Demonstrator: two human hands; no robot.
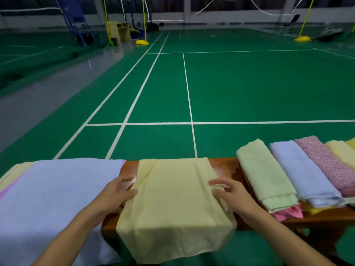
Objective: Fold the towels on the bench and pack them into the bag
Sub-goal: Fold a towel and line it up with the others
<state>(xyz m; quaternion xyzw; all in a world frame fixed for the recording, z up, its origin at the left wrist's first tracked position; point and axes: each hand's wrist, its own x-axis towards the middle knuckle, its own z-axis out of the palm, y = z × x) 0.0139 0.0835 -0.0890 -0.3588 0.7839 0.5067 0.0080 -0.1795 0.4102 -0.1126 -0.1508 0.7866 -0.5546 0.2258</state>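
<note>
A pale yellow towel lies across the wooden bench, its near part hanging over the front edge. My left hand pinches its left edge between thumb and fingers. My right hand pinches the right edge the same way. To the left a large light blue towel is spread flat over other towels. On the right, folded towels lie side by side: light green, light blue, pink patterned and yellow. No bag is in view.
A pink cloth pokes out under the folded stack. Beyond the bench stretches a green badminton court floor with white lines. Yellow net posts, a blue chair and a small cabinet stand far back.
</note>
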